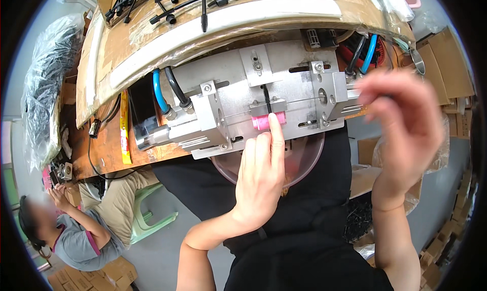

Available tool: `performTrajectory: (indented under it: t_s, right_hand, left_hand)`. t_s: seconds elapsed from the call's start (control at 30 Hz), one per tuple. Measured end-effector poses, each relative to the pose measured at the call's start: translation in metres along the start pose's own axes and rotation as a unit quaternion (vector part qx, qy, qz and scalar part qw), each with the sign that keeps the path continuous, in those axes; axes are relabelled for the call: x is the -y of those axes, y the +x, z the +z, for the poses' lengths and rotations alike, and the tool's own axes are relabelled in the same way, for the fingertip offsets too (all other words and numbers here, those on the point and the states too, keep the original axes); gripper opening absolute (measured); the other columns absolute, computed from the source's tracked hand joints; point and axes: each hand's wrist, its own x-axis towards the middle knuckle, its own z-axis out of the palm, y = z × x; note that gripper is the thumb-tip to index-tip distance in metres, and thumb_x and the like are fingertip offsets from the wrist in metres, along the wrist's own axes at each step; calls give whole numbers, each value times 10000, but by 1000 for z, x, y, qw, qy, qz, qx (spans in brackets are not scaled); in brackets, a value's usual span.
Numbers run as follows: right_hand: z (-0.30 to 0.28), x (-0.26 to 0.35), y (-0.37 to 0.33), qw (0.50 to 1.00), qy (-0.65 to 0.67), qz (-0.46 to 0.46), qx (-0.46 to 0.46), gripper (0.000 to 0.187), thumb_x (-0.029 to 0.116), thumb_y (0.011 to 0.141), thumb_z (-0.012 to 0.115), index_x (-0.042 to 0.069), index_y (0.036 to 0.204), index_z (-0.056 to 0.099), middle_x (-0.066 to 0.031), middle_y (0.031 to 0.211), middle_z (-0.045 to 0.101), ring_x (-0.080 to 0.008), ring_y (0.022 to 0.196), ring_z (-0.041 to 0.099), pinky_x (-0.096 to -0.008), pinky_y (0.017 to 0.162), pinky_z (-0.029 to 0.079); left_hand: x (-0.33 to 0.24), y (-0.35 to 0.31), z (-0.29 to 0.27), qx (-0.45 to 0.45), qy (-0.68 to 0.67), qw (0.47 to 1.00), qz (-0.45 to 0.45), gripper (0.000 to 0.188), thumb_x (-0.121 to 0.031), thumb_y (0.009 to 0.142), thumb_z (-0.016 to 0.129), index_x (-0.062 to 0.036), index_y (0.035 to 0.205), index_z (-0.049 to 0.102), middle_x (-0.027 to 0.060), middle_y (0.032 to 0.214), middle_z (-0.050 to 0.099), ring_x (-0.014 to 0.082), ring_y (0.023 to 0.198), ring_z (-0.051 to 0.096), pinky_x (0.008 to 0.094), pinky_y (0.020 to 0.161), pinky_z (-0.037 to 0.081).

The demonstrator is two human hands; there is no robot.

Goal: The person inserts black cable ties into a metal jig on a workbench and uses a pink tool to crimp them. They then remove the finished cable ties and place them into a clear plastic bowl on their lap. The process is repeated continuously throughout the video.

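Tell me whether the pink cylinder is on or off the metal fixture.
On: the pink cylinder lies on the metal fixture, between its two side brackets, with the left hand's index fingertip touching it.

Green stool (137, 219), yellow packet (125, 133)

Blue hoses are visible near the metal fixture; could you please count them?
2: left blue hose at the left of the metal fixture, right blue hose near its right end; more may be hidden.
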Motion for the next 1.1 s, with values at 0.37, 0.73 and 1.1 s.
performTrajectory:
  t_s: [0.37,0.73,1.1]
  right_hand:
    - [87,-22,-77,987,-51,14,149,688,-115,695,692,-94,1343,462,-113,806,574,-214,651,543,-346,609,483]
    - [80,-21,-73,985,-59,3,159,687,-127,670,701,-99,1320,483,-117,769,576,-232,643,551,-352,595,479]
    - [61,11,-93,961,196,-103,165,360,25,715,732,-58,1056,650,-121,868,624,-237,718,623,-325,618,535]
  left_hand:
    - [3,-19,-43,3,-118,992,-50,735,94,746,650,54,1425,371,147,1113,513,280,917,518,355,770,471]
    - [30,-5,-68,-55,-157,985,-45,710,110,716,692,28,1384,469,96,1017,533,198,846,515,283,713,470]
    - [2,-5,-52,-42,-786,599,-147,212,-88,997,460,-3,810,514,92,780,565,175,720,524,309,706,454]
